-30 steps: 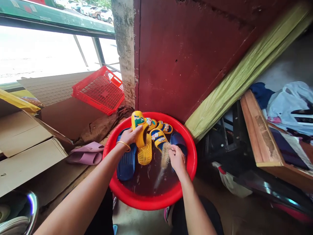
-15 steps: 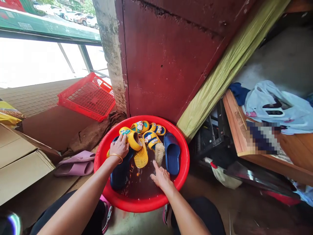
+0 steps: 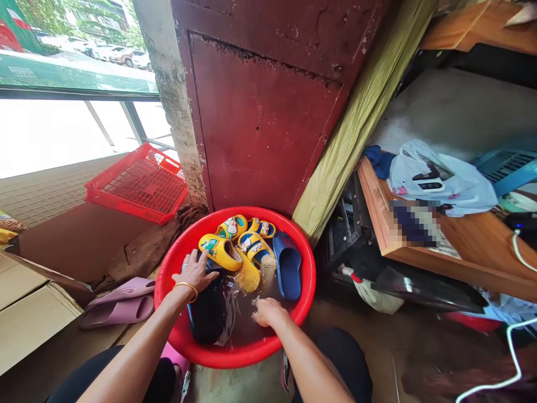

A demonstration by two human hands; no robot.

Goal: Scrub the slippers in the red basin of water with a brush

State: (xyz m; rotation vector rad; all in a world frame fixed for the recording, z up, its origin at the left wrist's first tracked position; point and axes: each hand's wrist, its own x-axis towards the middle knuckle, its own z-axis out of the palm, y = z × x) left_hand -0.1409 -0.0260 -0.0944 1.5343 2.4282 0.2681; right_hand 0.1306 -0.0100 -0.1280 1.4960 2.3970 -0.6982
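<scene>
A red basin [image 3: 311,268] holds murky water and several slippers. My left hand [image 3: 195,272] has its fingers spread over a dark navy slipper [image 3: 206,313] at the basin's left side, holding nothing. My right hand [image 3: 266,311] is at the water near the basin's front right, its fingers partly under the surface and hidden by splashes. Between and beyond the hands lie a yellow clog [image 3: 221,252] with a green picture, a yellow slipper [image 3: 248,274] and a yellow-and-blue slipper [image 3: 253,246]. A beige brush [image 3: 267,270] is partly in the water, beside a blue slipper [image 3: 287,266].
Pink slippers [image 3: 121,308] lie left of the basin, near cardboard [image 3: 33,313] and a red plastic crate [image 3: 142,184]. A dark red door [image 3: 260,129] stands behind. On the right, a wooden desk [image 3: 453,257] bears a white plastic bag [image 3: 440,179].
My left hand has come off the yellow clog and spread its fingers. My right hand has drawn back toward the basin's front and into the water, which now splashes. The view has shifted right.
</scene>
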